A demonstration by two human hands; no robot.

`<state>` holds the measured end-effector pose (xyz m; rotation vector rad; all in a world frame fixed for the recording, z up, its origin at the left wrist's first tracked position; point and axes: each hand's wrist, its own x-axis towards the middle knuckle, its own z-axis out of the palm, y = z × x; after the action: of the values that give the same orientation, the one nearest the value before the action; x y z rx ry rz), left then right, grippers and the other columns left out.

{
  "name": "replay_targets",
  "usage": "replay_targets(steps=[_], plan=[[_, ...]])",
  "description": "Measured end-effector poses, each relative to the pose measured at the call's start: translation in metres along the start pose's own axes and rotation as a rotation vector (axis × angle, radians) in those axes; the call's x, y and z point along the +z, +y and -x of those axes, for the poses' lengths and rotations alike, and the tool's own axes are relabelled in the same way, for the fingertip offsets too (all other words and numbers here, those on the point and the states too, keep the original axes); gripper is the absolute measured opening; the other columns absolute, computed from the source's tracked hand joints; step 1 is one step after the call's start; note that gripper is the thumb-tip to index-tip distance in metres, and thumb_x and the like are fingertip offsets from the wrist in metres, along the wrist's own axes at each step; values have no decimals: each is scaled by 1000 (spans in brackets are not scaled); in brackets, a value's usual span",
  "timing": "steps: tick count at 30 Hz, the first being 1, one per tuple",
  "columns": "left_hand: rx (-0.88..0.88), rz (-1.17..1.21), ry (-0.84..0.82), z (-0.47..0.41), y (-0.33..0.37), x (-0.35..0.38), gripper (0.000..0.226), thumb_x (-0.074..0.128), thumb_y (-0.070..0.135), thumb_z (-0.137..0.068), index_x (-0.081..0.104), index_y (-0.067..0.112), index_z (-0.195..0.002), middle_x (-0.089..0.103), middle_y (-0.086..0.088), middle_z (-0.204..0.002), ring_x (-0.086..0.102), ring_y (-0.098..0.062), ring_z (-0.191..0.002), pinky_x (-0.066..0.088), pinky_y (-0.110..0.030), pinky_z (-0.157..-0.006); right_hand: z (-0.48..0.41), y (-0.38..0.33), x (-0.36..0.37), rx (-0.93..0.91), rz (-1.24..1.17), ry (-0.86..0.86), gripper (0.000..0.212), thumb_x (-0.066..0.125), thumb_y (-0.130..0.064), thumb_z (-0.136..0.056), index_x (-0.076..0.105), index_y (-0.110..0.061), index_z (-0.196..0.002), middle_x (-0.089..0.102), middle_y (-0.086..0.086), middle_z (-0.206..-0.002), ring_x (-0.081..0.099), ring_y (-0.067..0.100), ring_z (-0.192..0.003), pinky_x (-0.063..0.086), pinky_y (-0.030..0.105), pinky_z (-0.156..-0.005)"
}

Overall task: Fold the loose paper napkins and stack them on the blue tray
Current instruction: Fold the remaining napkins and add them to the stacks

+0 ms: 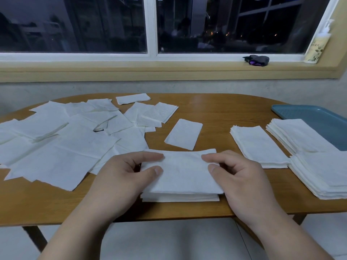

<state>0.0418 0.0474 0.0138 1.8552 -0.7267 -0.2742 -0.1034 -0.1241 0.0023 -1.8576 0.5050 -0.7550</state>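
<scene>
Taking the held napkin (182,175) as the centre of the dial, your left hand (122,177) is at 9 o'clock and your right hand (242,177) at 3 o'clock. Each hand pinches one short edge of this napkin between thumb and forefinger, with the remaining fingers curled beneath. The held napkin lies on top of a low pile (180,198) of folded napkins at the near edge of the desk (225,109), directly in front of you. The loose napkins (65,143) are spread flat and overlapping from 9 to 11 o'clock, covering the left half of the desk. One folded napkin (184,134) lies alone at 12 o'clock, apart from the others. The blue tray (304,113) sits at 2 o'clock near the right edge of the desk. A folded stack (300,136) overlaps its near left corner. A second stack (259,147) lies on the desk just to the left of that one, and a third stack (323,173) lies at 3 o'clock, just beside both. On the window sill (169,70) beyond the desk, a dark object (257,60) and a pump bottle (317,45) stand at 1 o'clock.
</scene>
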Motion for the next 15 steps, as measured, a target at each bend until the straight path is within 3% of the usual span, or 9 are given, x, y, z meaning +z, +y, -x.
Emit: replay_targets(steps=[3,7,11,15], plan=[[-18,-79,16,-1,-4,-2,15,74,33,-83,75,45,-91,67,37,-85,52,26,-85,34,6,-63,0,2,0,-25,93,-1,24,64,-6,-90,78,-25,-97,64,-9,-82,57,9,-78,42,9,-64],[-37,-195,11,-2,-8,-2,13,73,37,-83,75,46,-92,69,21,-95,52,22,-86,35,5,-62,-1,8,0,-46,242,-14,25,64,-10,-91,76,-31,-98,61,-7,-78,57,9,-76,41,11,-62],[-52,-317,-47,-3,-11,-2,15,69,40,-86,71,49,-97,62,32,-96,53,22,-84,34,1,-62,-1,15,1,-63,377,-42,26,60,-12,-93,76,-28,-105,57,-16,-84,56,5,-81,40,10,-67],[-45,-369,-60,-4,-17,-2,19,68,39,-86,70,46,-103,55,40,-98,52,14,-98,32,-1,-73,-3,18,2,-89,496,-73,29,57,-18,-95,73,-30,-115,55,-23,-87,52,0,-89,38,10,-72]])
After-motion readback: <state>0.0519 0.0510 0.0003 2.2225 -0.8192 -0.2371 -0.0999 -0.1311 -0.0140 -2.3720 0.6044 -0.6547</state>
